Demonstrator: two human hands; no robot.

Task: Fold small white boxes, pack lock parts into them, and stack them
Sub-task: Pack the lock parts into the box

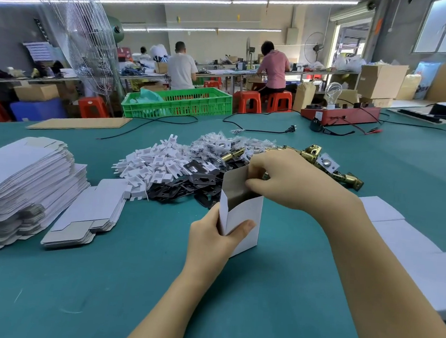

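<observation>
A small white box (245,213) stands upright on the green table (132,289), its top open. My left hand (211,237) grips its lower left corner, thumb across the front face. My right hand (287,179) is curled over the open top, fingers reaching inside; what it holds is hidden. Behind the box lie piles of white plastic pieces (153,163), black metal plates (188,184), bagged small parts (226,145) and brass latch bolts (323,163).
Stacks of flat unfolded box blanks (21,179) and a smaller stack (90,211) lie at left. Closed white boxes (402,244) sit at right under my forearm. A green crate (179,102), cables and a red test unit (338,115) stand farther back. People work at distant benches.
</observation>
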